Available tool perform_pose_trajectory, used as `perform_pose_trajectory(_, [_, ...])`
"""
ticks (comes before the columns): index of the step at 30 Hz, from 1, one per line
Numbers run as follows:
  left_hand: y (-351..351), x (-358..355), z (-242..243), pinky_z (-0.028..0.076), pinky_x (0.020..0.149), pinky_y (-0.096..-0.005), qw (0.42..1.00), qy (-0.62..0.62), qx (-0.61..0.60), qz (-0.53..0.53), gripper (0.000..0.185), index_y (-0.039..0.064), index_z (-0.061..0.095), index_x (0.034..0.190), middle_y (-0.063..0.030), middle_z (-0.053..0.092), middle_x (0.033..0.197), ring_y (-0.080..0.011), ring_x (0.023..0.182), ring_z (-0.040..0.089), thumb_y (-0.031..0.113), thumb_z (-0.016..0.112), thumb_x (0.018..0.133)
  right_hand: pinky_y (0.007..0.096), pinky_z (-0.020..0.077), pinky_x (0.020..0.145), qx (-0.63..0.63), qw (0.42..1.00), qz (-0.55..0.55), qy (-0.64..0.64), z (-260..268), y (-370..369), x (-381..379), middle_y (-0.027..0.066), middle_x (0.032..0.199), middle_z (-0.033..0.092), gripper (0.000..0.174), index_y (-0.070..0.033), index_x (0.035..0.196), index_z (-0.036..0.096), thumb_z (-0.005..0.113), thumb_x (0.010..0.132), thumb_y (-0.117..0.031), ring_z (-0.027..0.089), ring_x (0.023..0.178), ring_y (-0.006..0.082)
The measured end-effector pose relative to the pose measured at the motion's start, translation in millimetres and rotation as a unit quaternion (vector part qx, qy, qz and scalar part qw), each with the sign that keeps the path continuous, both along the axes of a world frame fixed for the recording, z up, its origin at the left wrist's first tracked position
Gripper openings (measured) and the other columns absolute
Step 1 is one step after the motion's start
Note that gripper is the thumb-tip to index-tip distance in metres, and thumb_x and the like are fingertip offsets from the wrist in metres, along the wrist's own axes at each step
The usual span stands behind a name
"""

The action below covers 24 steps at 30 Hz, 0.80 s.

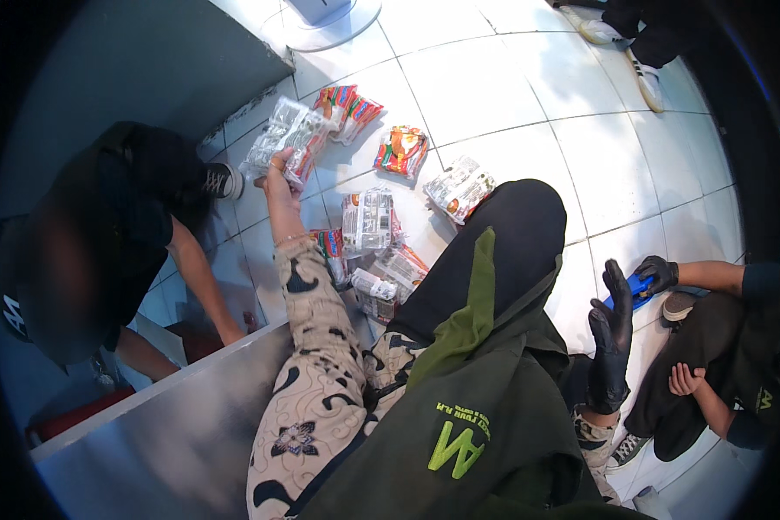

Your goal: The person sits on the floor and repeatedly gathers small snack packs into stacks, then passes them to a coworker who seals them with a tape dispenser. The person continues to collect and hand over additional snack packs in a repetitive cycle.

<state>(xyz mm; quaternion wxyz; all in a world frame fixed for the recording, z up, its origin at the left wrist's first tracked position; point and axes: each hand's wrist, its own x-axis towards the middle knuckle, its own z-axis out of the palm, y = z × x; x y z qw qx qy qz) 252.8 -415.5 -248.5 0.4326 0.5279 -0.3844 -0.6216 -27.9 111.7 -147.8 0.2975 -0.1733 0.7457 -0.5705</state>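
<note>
My bare left hand (278, 172) grips a clear-wrapped bundle of instant noodle packets (288, 133) above the floor. Just beyond it, red noodle packets (349, 114) lie on the white tiles. Another packet (402, 151), with its picture side up, sits farther right. One more wrapped pack (460, 187) rests by my knee, and several others (368, 221) are heaped below my left forearm. On the right, my right hand (612, 341) wears a black glove and is raised, thumb apart from the fingers, with nothing visible in it.
A co-worker's gloved hand (656, 273) holds a blue object (638, 290) close behind my right hand. At left, another person (136, 195) reaches behind a pale panel (188, 390) beside me. A round white stand base (331, 26) and someone's shoes (647, 81) are farther off.
</note>
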Motion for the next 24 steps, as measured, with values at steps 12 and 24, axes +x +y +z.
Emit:
perform_pose_trajectory(12, [-7,38,-96,0.046,0.097,-0.0503,0.917,-0.341,0.204,-0.033,0.08,0.004,0.055,0.138,-0.0182,0.06,0.134,-0.0322,0.116,0.06,0.05,0.076,0.075,0.041,0.0237,0.12,0.107,0.992,-0.063,-0.001,5,28,31,0.0135,0.152,0.046,0.061,-0.001,0.147,0.045,0.056,0.092,-0.026,0.036,0.144,0.0269])
perform_pose_trajectory(24, [79,-5,-92,0.053,0.095,-0.0398,0.729,-0.486,0.072,-0.476,0.106,-0.01,0.047,0.139,-0.0232,0.057,0.137,-0.0316,0.119,0.062,0.052,0.091,0.065,0.0394,0.026,0.119,0.138,0.985,-0.093,-0.037,16,31,50,0.0107,0.151,0.049,0.06,-0.005,0.15,0.045,0.058,0.093,-0.019,0.039,0.144,0.025])
